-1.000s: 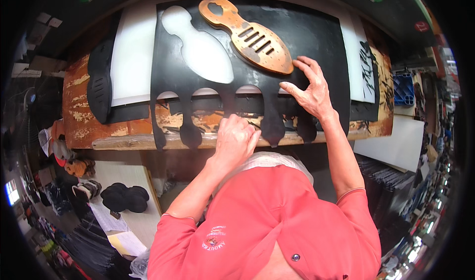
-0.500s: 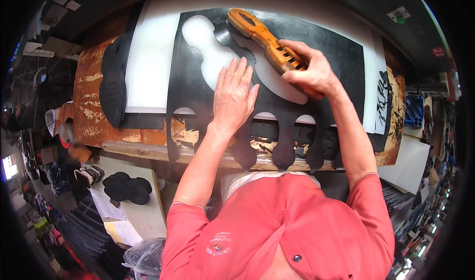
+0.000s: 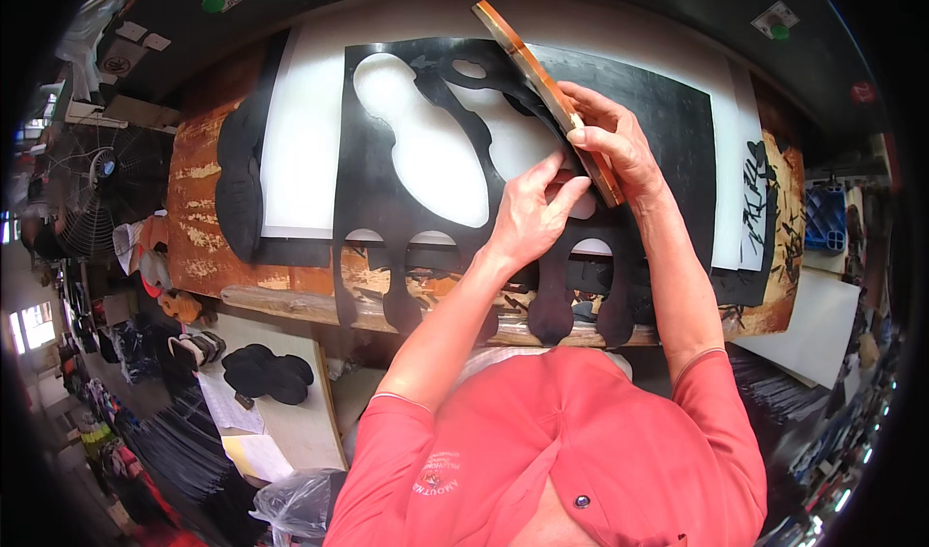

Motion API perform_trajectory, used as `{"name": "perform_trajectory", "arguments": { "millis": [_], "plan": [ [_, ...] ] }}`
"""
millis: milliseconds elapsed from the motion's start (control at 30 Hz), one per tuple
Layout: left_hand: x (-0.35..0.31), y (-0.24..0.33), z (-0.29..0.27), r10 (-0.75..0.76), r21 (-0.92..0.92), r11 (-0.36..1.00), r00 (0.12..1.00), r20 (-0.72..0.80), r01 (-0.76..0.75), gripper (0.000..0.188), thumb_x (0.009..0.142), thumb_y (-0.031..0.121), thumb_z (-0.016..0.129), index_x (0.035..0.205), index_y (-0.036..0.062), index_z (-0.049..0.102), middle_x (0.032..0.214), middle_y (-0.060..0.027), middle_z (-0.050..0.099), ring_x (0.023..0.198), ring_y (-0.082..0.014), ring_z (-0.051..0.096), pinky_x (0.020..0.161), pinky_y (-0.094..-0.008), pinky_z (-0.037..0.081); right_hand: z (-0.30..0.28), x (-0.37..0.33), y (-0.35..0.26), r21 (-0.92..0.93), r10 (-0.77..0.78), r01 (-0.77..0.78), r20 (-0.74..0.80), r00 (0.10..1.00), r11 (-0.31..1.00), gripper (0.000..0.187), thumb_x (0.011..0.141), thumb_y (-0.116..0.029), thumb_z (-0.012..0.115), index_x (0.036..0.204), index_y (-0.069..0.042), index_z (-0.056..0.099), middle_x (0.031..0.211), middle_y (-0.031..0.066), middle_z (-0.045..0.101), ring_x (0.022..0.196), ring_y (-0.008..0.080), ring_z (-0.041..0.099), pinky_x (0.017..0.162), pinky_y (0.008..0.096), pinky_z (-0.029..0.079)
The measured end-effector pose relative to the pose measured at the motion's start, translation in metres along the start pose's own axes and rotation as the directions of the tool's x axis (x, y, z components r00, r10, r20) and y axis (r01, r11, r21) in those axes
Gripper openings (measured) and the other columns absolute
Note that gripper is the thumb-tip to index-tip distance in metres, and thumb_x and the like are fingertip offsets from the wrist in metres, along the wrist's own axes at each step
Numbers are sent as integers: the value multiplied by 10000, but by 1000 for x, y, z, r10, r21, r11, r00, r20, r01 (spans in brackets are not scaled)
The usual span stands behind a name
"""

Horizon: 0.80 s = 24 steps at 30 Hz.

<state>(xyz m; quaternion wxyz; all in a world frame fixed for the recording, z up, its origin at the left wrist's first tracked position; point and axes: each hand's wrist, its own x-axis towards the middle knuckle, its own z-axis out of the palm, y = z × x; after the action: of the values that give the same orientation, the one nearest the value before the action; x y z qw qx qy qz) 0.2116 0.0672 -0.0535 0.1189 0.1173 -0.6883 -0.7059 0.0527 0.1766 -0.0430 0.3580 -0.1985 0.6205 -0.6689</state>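
Note:
My right hand grips an orange sole-shaped cutting die, tilted up on its edge above a black sheet. Along the die's left side runs a dark strip, apparently a thin black cut piece. At the die's lower end, the fingers of my left hand are pinched together on this piece; the fingertips are partly hidden. Sole-shaped holes pierce the sheet, one of them fully in view, with the white board showing through. The near edge of the sheet is cut into rounded tongues.
A brown, worn cutting table carries the board, with a wooden rail along its near edge. Stacked black pieces lie left. A dark overhead beam with green buttons spans the back. Black sole-shaped pieces rest on a side surface at lower left.
The die has turned from lying face up to standing on its edge. My left hand has left the sheet, moved right and closed at the die's lower end.

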Motion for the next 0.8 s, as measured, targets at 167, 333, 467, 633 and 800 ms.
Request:
{"name": "perform_trajectory", "arguments": {
  "millis": [167, 333, 467, 633, 800],
  "plan": [
    [-40, -6, -51, -116, 161, 969, 923, -368, 186, 189, 1077, 135, 660, 1160, -28, 708, 874, 20, 578, 751, -70, 499, 662, -283, 465, -5, -6, 5, 112, -14, 13, 2, 1000, 994, 868, 765, -300, 801, 1525, 49, 567, 1427, 244, 651, 1304, 301, 626, 1148, 385, 448],
    [-89, 25, -188, -56, 213, 940, 736, -674, 266, 216, 1107, 126, 611, 1212, -35, 709, 1020, -25, 713, 950, -87, 621, 857, -271, 528, -2, -6, 7, 22, -44, 45, -40, 998, 999, 888, 760, -396, 779, 1512, 34, 583, 1303, 92, 689, 1049, 132, 637, 842, 226, 492],
    [-109, 87, -275, 314, 649, 731, 740, -595, 212, 227, 1119, 102, 584, 1250, -40, 703, 1065, -27, 719, 980, -94, 635, 896, -270, 529, 3, -7, 4, 102, -66, 65, 7, 998, 993, 879, 765, -359, 788, 1518, 38, 572, 1373, 137, 675, 1206, 203, 642, 1016, 290, 475],
    [-110, 170, -339, 537, 767, 599, 595, -599, 232, 243, 1129, 103, 556, 1275, -31, 698, 1097, -57, 749, 968, -117, 670, 895, -281, 546, 5, -8, 3, 86, -41, 43, -24, 999, 995, 873, 739, -356, 791, 1491, 43, 597, 1399, 177, 668, 1263, 272, 650, 1135, 367, 460],
    [-77, 176, -386, 617, 768, 636, 547, -566, 77, 235, 1123, 98, 562, 1268, -24, 701, 1085, -55, 758, 943, -110, 683, 863, -283, 568, 6, -8, 2, 68, -33, 33, -3, 999, 997, 875, 736, -350, 786, 1490, 52, 594, 1386, 179, 670, 1258, 268, 651, 1131, 374, 466]
  ]
}}
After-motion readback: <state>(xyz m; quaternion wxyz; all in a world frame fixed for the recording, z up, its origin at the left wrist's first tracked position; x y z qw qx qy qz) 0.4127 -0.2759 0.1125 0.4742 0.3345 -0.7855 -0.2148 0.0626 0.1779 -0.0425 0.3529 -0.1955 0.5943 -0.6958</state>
